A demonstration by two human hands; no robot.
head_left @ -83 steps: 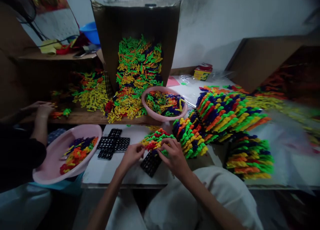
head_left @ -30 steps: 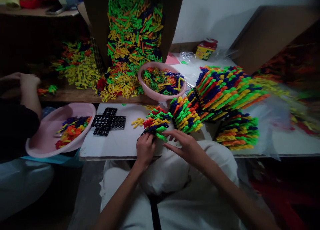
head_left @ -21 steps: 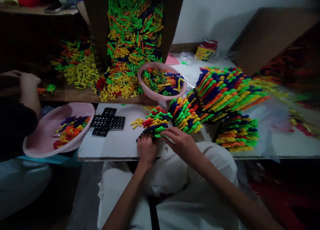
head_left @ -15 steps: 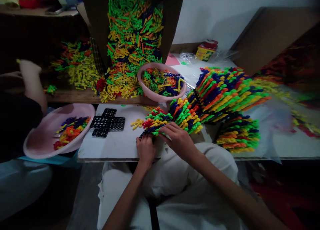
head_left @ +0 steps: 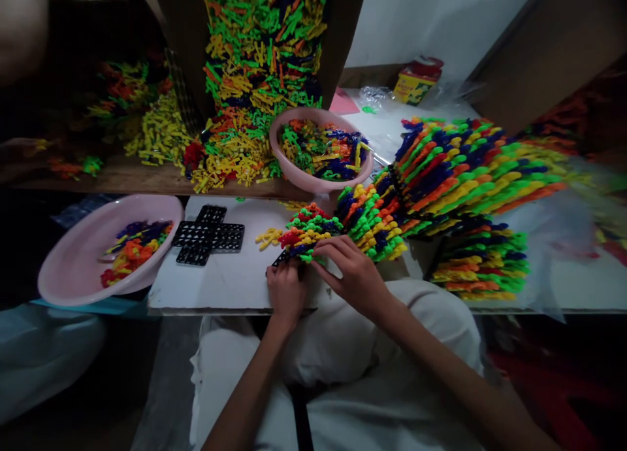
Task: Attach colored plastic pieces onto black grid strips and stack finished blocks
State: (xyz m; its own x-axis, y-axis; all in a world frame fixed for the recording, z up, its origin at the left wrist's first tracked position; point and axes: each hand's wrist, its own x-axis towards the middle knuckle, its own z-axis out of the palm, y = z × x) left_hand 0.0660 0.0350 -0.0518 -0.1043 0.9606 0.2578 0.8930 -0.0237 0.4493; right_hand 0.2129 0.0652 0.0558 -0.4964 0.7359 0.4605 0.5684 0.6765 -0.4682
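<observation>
The left hand [head_left: 285, 293] rests at the near edge of the white counter [head_left: 220, 284], its fingers [head_left: 280, 270] curled down onto a black grid [head_left: 283, 259] and pinning it flat. The right hand [head_left: 353, 276] lies just beside it, fingers [head_left: 327, 247] half closed and pressed against the near side of the pegs [head_left: 309, 231] that stand in the grid; whether they pinch a single peg cannot be told. The pegs are a tight clump of red, green, yellow, orange and blue, covering most of the grid (only its near left corner shows bare).

A few loose yellow pegs [head_left: 267, 237] lie on the counter just left of the clump. Further left sits an empty black grid shaped like a cross [head_left: 209, 234]. Beyond that, over the counter's left edge, is a pink bowl [head_left: 73, 268] holding a small heap of mixed pegs.

To the right of the hands, finished peg-filled grids lean in fanned stacks [head_left: 441, 176], with another stack [head_left: 482, 268] lower and nearer. Behind the clump is a second pink bowl [head_left: 294, 170], full of mixed pegs. Behind that, a tall cardboard box [head_left: 343, 33] spills a large pile of pegs onto a wooden shelf [head_left: 147, 180]. A small yellow carton [head_left: 416, 82] stands at the back by the wall.
</observation>
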